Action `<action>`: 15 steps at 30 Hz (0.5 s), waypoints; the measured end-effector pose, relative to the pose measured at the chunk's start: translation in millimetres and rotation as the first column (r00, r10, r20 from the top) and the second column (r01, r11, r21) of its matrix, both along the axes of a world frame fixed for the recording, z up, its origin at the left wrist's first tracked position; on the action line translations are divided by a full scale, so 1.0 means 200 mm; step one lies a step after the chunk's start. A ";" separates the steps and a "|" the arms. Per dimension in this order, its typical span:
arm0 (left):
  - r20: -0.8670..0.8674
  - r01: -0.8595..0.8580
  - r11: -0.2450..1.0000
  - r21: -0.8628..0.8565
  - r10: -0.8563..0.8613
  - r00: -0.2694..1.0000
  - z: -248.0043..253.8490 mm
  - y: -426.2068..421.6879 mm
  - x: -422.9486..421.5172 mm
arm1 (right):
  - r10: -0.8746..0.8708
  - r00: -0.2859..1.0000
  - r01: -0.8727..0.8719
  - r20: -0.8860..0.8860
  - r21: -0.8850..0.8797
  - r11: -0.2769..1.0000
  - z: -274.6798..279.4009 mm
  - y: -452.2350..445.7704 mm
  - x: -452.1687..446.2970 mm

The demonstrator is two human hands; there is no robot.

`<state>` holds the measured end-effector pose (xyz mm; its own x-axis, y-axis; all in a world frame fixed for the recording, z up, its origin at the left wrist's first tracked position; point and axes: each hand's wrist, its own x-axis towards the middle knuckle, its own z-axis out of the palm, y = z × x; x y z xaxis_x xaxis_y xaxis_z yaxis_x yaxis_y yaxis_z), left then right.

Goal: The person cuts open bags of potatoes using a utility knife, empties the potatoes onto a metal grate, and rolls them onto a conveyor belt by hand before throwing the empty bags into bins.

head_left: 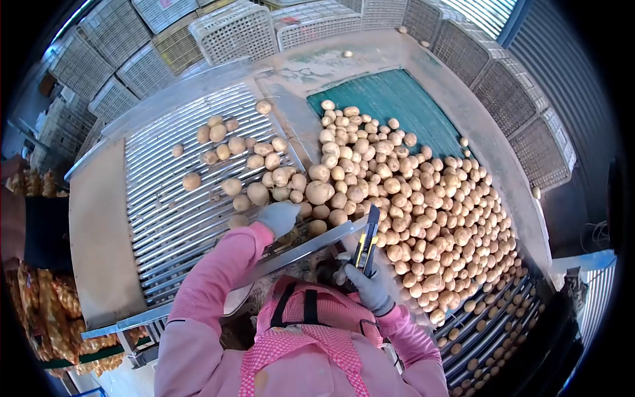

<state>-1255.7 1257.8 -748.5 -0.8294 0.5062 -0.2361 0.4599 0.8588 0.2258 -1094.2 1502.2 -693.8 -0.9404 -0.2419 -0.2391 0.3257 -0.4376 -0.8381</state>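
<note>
My left hand (279, 218), in a light grey glove, reaches over the near edge of the metal roller table (172, 225). It touches or hovers at the potatoes (258, 194) there; its fingertips are hard to make out. My right hand (370, 288), also gloved, is closed around a dark item by the near rail. A yellow and black utility knife (366, 246) stands upright at its fingers, its top over the metal rail (317, 231). Right of the knife lies a large heap of potatoes (430, 218).
Plastic crates (235, 33) are stacked behind the table, with more crates (506, 89) at the right. Dark rollers (489, 334) carry potatoes at lower right. A green belt (397, 99) lies behind the heap. Filled net bags (53, 311) and a person's arm (13, 225) are at the left.
</note>
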 end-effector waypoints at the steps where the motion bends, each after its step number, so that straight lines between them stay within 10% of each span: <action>1: 0.099 0.080 0.997 0.009 -0.080 0.992 0.04 0.01 -0.01 | -0.016 1.000 0.017 -0.027 0.017 1.000 -0.01 0.00 0.01; 4: 0.275 0.148 0.988 0.045 -0.155 0.949 0.20 -0.06 0.00 | -0.052 0.996 0.055 -0.072 0.042 0.998 -0.01 0.01 -0.01; 7: 0.300 -0.157 0.860 0.485 0.006 0.954 0.54 -0.28 0.12 | -0.051 0.994 0.057 -0.099 0.053 0.997 -0.03 -0.01 -0.04; 10: 0.493 -0.581 0.391 0.714 0.308 0.814 0.79 -0.58 0.36 | 0.011 0.992 -0.003 -0.125 0.064 0.998 0.03 -0.12 -0.12; 14: 0.622 -0.617 -0.073 0.783 0.105 0.776 0.80 -0.99 0.85 | 0.249 0.902 -0.115 -0.352 0.360 0.926 0.06 -0.34 -0.35; 15: 0.570 -0.574 -0.007 0.819 0.133 0.811 0.79 -1.06 0.98 | 0.435 0.849 -0.283 -0.300 0.437 0.854 0.10 -0.40 -0.44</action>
<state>-1060.0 1046.2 -591.5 -0.9900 0.1195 -0.0751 -0.0948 -0.1687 0.9811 -1181.6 1421.9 -674.3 -0.8368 -0.5469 -0.0266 0.0264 0.0083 -0.9996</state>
